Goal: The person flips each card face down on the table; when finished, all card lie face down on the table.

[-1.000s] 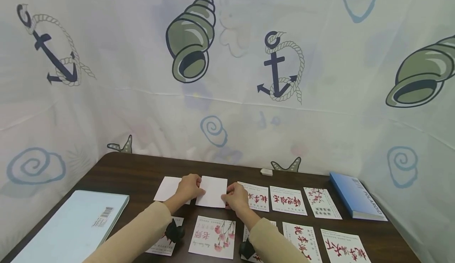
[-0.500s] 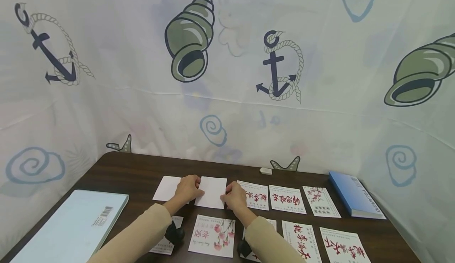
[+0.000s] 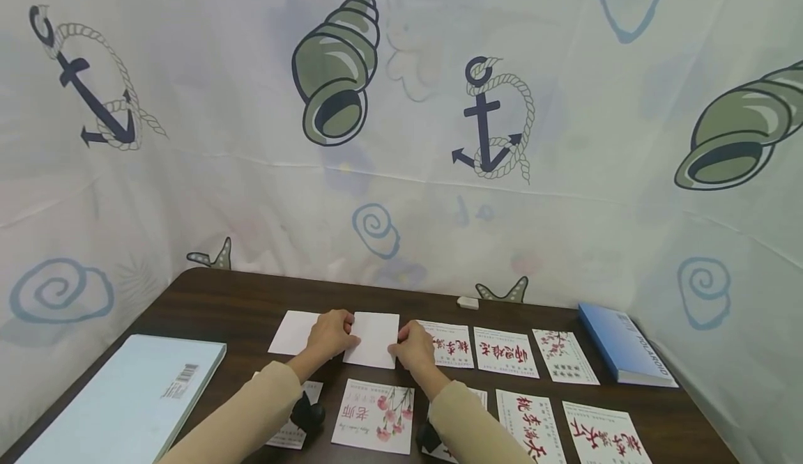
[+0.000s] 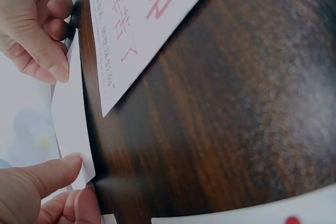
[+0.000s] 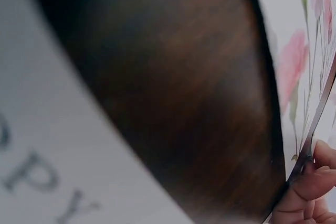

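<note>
The left hand (image 3: pixel 331 334) and right hand (image 3: pixel 415 345) pinch opposite edges of the blank white card (image 3: pixel 374 338) in the far row on the dark table (image 3: pixel 238 304). Nothing has shifted over the last second: the card lies flat, squared beside the printed cards (image 3: pixel 453 345).

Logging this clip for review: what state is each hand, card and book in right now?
Left hand: pinches the blank card's left edge.
Right hand: pinches its right edge.
Blank card: white side up, held at the table.
Second blank card: flat, white side up.
Printed cards: flat, face up.
Blue book: closed, flat.
Pale book: closed, flat.
</note>
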Demonstrator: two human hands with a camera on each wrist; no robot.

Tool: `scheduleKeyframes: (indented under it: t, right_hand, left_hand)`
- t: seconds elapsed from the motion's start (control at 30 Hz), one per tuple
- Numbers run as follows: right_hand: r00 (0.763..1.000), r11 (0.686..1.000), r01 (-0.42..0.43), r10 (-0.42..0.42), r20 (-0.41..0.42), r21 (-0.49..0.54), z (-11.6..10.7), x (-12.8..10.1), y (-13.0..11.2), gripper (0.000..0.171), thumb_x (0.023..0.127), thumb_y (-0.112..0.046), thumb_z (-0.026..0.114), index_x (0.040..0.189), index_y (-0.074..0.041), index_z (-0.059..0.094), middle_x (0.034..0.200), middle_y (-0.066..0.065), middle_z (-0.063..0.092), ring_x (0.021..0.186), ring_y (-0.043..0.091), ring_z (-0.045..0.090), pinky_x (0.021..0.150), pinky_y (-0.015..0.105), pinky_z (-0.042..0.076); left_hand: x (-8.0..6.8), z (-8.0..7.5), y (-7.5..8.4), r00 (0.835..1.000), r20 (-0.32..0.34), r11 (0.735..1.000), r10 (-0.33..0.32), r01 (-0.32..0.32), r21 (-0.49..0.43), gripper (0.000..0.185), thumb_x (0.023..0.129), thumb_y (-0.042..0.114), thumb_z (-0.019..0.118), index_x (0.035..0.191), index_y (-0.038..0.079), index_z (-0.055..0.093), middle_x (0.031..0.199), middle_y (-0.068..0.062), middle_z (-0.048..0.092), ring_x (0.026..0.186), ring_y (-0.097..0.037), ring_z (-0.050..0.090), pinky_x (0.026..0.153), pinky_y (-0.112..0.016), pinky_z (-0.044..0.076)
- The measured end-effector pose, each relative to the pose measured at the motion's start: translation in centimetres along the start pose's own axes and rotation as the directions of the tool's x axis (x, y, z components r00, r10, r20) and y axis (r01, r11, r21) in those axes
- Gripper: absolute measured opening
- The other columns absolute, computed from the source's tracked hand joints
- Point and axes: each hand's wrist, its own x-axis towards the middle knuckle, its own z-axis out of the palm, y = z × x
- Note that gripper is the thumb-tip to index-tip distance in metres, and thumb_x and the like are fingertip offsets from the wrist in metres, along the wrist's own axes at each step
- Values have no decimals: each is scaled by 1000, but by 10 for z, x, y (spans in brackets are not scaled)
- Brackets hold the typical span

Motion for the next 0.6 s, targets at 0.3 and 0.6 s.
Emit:
scheduleKeyframes:
  t: [0.3, 0.6]
  right_hand:
    - [999, 994, 46, -47, 0, 101, -18, 10, 11, 23, 77, -3, 73, 93, 4, 58, 67, 5, 56, 53, 11, 48, 49, 24, 41]
    - [987, 970, -157, 161, -4, 188, -83, 39, 57, 33, 82, 0, 66, 113, 8, 56, 73, 5, 55, 57, 11, 53, 53, 23, 49]
  left_hand:
    - [0, 0, 1, 1000, 6, 999, 6, -6, 35, 31, 70, 9, 79, 95, 0, 64, 70, -1, 52, 63, -15, 48, 53, -26, 36]
    - [3, -5, 6, 999, 30, 993, 41, -44, 105, 25, 69, 10, 79, 86, 2, 62, 66, -1, 48, 61, -15, 45, 52, -26, 32]
